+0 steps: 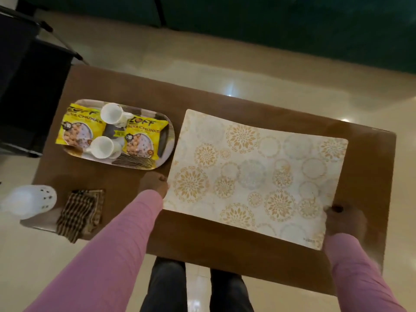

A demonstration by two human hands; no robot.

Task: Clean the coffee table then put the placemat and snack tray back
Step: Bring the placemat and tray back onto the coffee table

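hands (pixel 344 219) gripping flat floral placemat (pixel 254 176) over glossy wood table (pixel 225 235).

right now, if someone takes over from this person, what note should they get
Left hand grips the left edge of the cream placemat with gold floral circles; right hand pinches its near right corner.
The placemat is over the right half of the brown wooden coffee table. Oval snack tray sits on the left; checked brown cloth and white bottle are at the near left corner.
Wiping done: cannot tell.
Left: settle the placemat, then reposition the tray.
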